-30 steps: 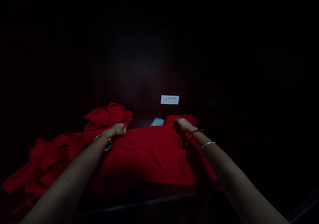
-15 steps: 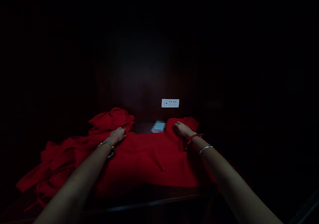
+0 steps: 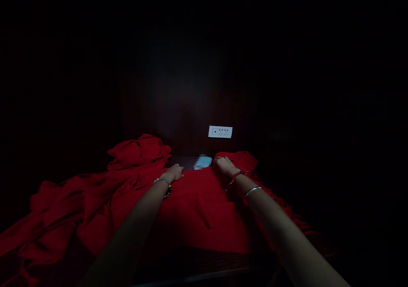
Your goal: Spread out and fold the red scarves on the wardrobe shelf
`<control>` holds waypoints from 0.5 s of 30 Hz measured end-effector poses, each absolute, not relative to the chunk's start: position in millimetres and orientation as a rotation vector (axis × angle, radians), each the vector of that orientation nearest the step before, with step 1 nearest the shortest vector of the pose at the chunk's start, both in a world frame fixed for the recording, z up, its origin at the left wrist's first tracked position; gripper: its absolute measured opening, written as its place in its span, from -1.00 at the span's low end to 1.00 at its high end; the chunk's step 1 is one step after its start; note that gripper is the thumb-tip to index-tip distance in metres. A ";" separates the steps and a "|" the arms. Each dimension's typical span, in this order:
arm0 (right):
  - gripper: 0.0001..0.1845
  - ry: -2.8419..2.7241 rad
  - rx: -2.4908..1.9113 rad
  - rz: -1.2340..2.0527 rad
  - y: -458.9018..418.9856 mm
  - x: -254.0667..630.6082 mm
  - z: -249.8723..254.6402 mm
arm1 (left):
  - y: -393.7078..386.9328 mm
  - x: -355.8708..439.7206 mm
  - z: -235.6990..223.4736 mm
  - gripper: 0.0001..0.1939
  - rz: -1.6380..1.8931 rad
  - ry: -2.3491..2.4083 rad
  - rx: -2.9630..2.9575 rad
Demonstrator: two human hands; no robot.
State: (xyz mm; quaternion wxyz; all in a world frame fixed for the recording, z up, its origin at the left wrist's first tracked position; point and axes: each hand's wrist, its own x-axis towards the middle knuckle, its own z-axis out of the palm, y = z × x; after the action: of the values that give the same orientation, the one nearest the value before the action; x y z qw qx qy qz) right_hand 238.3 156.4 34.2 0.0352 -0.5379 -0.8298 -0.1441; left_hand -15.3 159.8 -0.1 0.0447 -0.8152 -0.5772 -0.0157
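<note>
A large red fringed cloth [image 3: 197, 210] lies spread over a dark table in a very dim room. My left hand [image 3: 174, 173] rests flat on the cloth's far edge, fingers stretched out, with a beaded bracelet on the wrist. My right hand [image 3: 223, 165] lies on the far edge a little to the right, fingers flat on the fabric, a red string and a silver bangle on its wrist. The two hands sit close together.
More red cloth is bunched in a heap [image 3: 137, 151] at the back left and trails off to the left [image 3: 47, 219]. A small pale blue object [image 3: 203, 162] lies between the hands at the back. A white wall socket [image 3: 220, 132] is behind. The table's front edge [image 3: 204, 274] is near me.
Both hands have opened from fists to flat and slid inward toward each other along the cloth's far edge. The cloth has spread further to the left.
</note>
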 end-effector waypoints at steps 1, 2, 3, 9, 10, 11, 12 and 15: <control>-0.73 -2.538 -1.640 -0.451 152.4 243.5 36.5 | 158.2 -15.2 0.3 -0.71 -0.045 -1.766 -2.486; -0.71 -2.526 -1.630 -0.460 147.6 249.5 38.6 | 155.6 -15.7 1.9 -0.74 -0.053 -1.762 -2.480; -0.70 -2.518 -1.622 -0.460 142.1 256.1 40.5 | 152.1 -16.8 4.7 -0.76 -0.072 -1.749 -2.474; -0.74 -2.656 -1.413 -0.293 109.3 300.0 47.3 | 121.3 -34.8 41.7 -0.82 -0.248 -1.627 -2.462; -0.71 -2.699 -1.383 -0.267 104.8 305.6 46.6 | 115.1 -37.8 49.6 -0.83 -0.261 -1.615 -2.467; -0.66 -2.739 -1.373 -0.246 100.4 309.9 45.1 | 108.5 -39.9 57.6 -0.82 -0.275 -1.603 -2.470; -0.62 -2.769 -1.387 -0.236 96.1 312.8 42.9 | 101.6 -41.2 65.3 -0.82 -0.292 -1.587 -2.468; -0.67 -2.742 -1.521 -0.307 83.2 313.9 35.1 | 81.0 -40.0 85.9 -0.80 -0.336 -1.527 -2.431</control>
State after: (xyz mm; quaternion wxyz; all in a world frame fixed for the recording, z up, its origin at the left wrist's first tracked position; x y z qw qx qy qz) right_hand 313.9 83.2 35.1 -0.0043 -0.4827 -0.8703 -0.0974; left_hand -40.0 81.0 85.9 0.1253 -0.8345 -0.5240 -0.1152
